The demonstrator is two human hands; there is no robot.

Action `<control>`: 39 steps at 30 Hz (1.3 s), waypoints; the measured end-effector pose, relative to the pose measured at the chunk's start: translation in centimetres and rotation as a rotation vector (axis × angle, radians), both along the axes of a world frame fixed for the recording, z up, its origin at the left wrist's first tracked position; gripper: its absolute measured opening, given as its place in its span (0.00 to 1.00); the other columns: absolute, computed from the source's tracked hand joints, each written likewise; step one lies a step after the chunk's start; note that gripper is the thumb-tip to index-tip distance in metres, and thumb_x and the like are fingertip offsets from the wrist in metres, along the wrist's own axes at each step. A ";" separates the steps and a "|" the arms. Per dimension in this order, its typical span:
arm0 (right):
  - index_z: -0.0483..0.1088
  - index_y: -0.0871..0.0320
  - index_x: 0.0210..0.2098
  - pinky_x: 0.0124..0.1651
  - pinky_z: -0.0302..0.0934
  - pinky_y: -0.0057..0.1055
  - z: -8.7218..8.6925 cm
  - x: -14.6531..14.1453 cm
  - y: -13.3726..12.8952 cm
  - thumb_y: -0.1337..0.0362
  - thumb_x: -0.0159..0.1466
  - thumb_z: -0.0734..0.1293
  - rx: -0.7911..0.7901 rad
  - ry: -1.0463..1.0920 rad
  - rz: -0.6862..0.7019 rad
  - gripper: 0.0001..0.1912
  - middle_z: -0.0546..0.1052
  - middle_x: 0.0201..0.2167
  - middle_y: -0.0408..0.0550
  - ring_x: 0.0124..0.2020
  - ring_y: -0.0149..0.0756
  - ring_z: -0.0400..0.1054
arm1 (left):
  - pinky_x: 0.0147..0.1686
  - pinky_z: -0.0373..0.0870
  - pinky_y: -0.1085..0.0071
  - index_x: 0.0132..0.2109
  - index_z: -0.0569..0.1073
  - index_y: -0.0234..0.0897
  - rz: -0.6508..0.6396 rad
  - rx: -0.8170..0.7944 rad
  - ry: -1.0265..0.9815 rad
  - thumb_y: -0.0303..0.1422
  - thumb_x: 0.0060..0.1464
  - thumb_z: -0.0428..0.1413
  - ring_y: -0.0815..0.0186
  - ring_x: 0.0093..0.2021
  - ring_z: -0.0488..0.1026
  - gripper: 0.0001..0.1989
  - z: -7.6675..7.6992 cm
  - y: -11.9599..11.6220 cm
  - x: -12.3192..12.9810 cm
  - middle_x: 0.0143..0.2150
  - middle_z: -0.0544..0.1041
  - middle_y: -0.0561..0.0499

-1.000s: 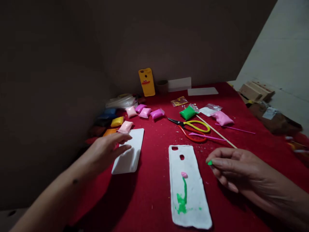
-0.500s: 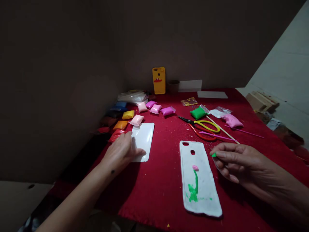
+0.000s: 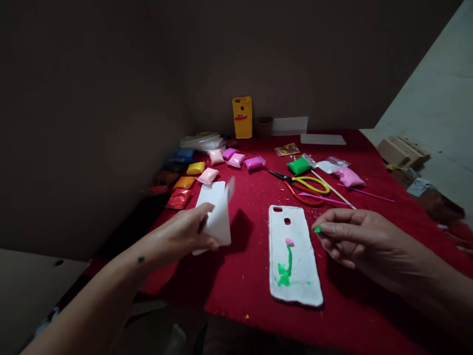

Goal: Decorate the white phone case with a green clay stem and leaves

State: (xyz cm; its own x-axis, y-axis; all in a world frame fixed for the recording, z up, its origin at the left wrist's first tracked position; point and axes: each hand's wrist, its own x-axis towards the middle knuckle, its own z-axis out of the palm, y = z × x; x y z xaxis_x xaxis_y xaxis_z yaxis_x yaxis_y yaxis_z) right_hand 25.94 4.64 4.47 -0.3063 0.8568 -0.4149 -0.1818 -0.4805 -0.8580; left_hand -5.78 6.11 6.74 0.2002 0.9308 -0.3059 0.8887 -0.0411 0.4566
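My left hand (image 3: pixel 190 227) grips a thin white sheet (image 3: pixel 219 224), raised and bent, its upper edge blurred. Under it another white sheet (image 3: pixel 210 194) lies on the red cloth. Between thumb and forefinger of my right hand (image 3: pixel 349 236) is a small green clay piece (image 3: pixel 317 230). Just left of that hand, a white clay-covered phone case (image 3: pixel 299 266) lies flat, with a pink bud (image 3: pixel 289 242) on a green stem (image 3: pixel 289 261) and green smears low down.
Scissors (image 3: pixel 295 180), a wooden stick (image 3: pixel 332 188) and a green clay packet (image 3: pixel 300 165) lie beyond the white case. Several coloured packets (image 3: pixel 195 168) sit at the back left. A yellow case (image 3: pixel 242 118) stands against the dark wall.
My left hand has lifted the upper white sheet off the one below it. The view has shifted slightly. My right hand still pinches the green piece.
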 end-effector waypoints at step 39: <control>0.77 0.63 0.30 0.27 0.54 0.22 1.0 -13.7 3.9 0.76 0.56 0.63 0.566 -0.898 0.762 0.11 0.77 0.26 0.46 0.26 0.28 0.66 | 0.31 0.61 0.69 0.52 0.67 0.43 -0.126 0.086 0.109 0.34 0.59 0.53 0.64 0.34 0.71 0.14 -3.5 -5.5 -2.3 0.38 0.72 0.54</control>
State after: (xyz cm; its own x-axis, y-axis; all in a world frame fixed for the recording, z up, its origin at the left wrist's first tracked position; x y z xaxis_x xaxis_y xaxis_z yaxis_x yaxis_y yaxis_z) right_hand 12.28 8.54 5.49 -0.5956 0.7139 -0.3684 0.7123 0.2573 -0.6530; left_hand -8.13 0.62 3.27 0.2872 0.9240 -0.2526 0.9179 -0.1901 0.3483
